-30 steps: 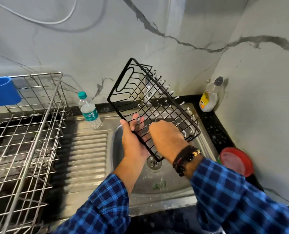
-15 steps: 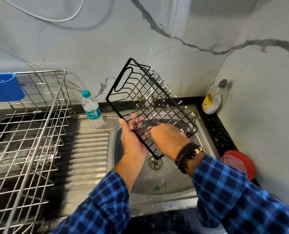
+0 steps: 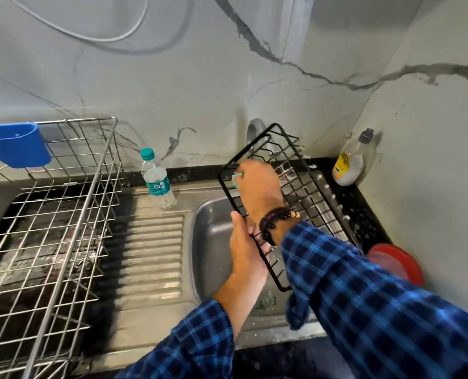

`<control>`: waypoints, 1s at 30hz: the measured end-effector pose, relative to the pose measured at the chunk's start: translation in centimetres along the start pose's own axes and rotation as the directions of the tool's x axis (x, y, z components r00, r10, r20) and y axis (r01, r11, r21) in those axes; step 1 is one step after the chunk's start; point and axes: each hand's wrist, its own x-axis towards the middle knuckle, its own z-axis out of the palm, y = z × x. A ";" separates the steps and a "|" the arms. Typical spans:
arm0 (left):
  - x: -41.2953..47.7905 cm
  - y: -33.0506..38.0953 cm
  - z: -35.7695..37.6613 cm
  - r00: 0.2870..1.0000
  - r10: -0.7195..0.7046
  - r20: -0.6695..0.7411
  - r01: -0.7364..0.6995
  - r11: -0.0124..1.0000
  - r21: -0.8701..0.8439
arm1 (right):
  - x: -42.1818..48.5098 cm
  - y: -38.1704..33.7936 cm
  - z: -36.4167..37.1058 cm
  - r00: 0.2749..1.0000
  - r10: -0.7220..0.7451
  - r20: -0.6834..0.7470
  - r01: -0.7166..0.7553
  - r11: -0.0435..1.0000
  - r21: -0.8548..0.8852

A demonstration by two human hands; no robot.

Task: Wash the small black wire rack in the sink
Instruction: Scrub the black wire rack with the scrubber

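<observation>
A left hand (image 3: pixel 248 251) is gripping the rack (image 3: pixel 304 198) tilted over the sink (image 3: pixel 211 242) while the right hand (image 3: pixel 259 187) is clutching a green scrubber (image 3: pixel 236 178), scrubbing apparently midway, rinsing likely left

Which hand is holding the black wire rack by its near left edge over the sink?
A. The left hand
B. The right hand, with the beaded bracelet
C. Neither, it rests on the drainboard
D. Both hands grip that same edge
A. The left hand grips the near left edge of the black wire rack above the sink, while the right hand with the bracelet presses on the rack's far end.
</observation>
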 end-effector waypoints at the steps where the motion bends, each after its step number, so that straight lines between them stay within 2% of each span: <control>1: -0.3 -0.1 0.1 1.000 -0.019 -0.020 0.019 0.999 0.031 | 0.3 -0.1 0.2 1.000 0.023 -0.009 -0.023 0.999 0.048; 3: -0.7 0.3 0.2 1.000 -0.020 0.010 0.019 1.000 0.017 | 0.2 0.6 0.3 0.999 0.023 0.033 -0.026 0.996 0.082; 5: -0.6 1.2 0.2 1.000 -0.001 0.016 0.001 1.000 -0.015 | -0.9 1.3 0.3 0.982 -0.015 0.188 0.018 1.000 -0.009; 7: 0.2 1.8 -0.1 0.998 0.032 -0.052 -0.034 0.999 -0.039 | -2.7 1.6 -0.2 0.929 -0.007 0.369 0.054 0.992 -0.116; 9: 0.9 2.3 -0.4 0.993 0.045 -0.105 -0.053 0.996 -0.075 | -4.1 1.4 -0.8 0.894 -0.003 0.449 0.091 0.980 -0.176; 11: 1.4 2.5 -0.5 0.996 0.037 -0.085 -0.050 0.987 -0.156 | -4.0 1.1 -1.3 0.917 -0.020 0.399 0.091 0.983 -0.159; 13: 1.1 2.6 -0.3 1.000 0.023 0.000 -0.022 0.975 -0.222 | -2.7 0.5 -1.7 0.967 -0.024 0.254 0.046 0.996 -0.078; 16: 0.3 2.0 0.2 0.999 -0.014 0.039 0.016 0.997 -0.069 | 0.0 -0.8 -1.4 0.998 0.040 0.047 -0.046 0.992 0.120; 18: 0.0 1.6 0.2 0.998 0.014 0.060 -0.016 1.000 0.024 | 0.6 -1.2 -0.8 0.999 0.049 0.014 -0.051 0.986 0.161; 20: 0.2 1.7 -0.2 0.994 0.066 0.085 -0.072 0.995 0.074 | 0.1 -0.7 -0.4 0.998 0.016 0.057 -0.023 0.992 0.128; 24: 0.7 4.1 -0.5 0.994 0.097 0.046 -0.105 0.971 0.213 | -2.1 0.9 -0.8 0.944 -0.011 0.329 0.006 1.000 0.016; 25: 0.7 5.1 -0.8 0.989 0.126 0.080 -0.144 0.945 0.292 | -2.6 1.2 -1.3 0.936 -0.016 0.351 0.022 1.000 -0.013; 27: 0.8 7.6 -1.1 0.963 0.187 0.192 -0.258 0.840 0.478 | -3.0 2.0 -2.7 0.957 -0.044 0.286 0.070 0.994 -0.079; 30: 0.1 12.9 0.1 0.936 0.223 0.273 -0.352 0.570 0.743 | -2.2 3.3 -5.1 0.980 -0.137 0.148 0.171 0.954 -0.247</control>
